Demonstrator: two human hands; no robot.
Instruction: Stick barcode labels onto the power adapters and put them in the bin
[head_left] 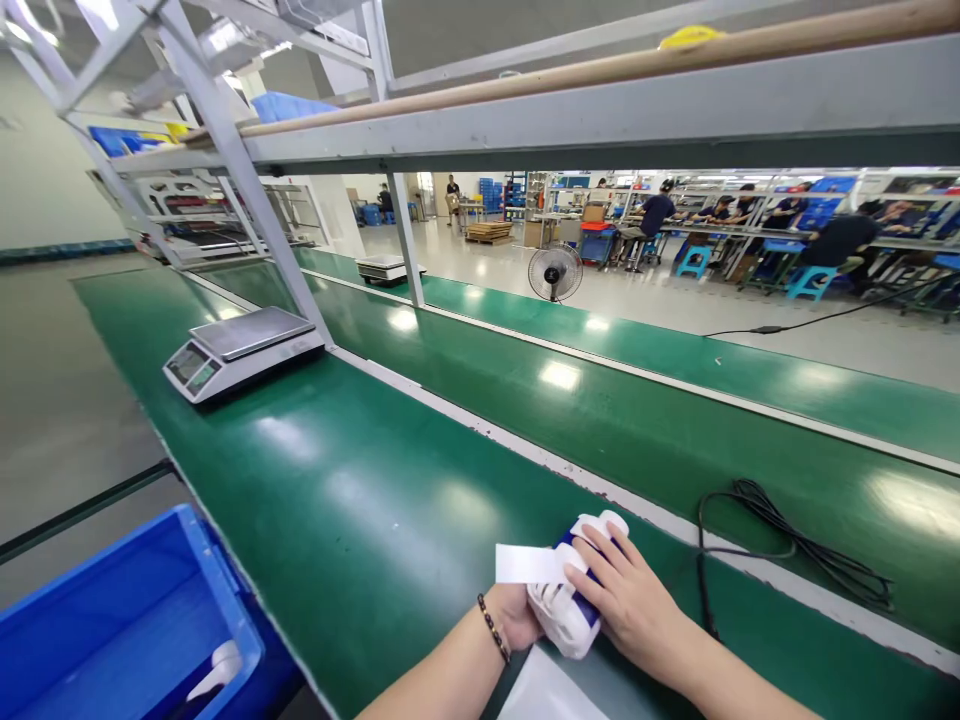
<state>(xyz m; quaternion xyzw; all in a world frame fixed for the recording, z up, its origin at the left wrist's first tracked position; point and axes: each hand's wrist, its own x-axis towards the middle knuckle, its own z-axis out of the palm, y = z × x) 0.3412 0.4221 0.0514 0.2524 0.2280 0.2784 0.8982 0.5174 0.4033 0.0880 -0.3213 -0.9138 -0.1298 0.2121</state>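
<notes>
Low in the head view, a white and dark blue bundle (566, 625) is held just above the green bench; its exact kind I cannot make out. A flat white strip (525, 564) sticks out from it to the left. My left hand (517, 612), with a beaded bracelet at the wrist, supports the bundle from the left and below, its fingers mostly hidden. Across the top and right side lie the bent fingers of my right hand (626, 595), pressing on it. Under the bundle, a pale sheet (551, 692) rests on the bench near my forearms.
A digital scale (251, 345) stands at the left on the green bench (360, 500). A blue bin (120, 610) with a white item inside is at lower left. Black cable (802, 545) lies coiled at right. A metal shelf frame (600, 110) spans above. People work far behind.
</notes>
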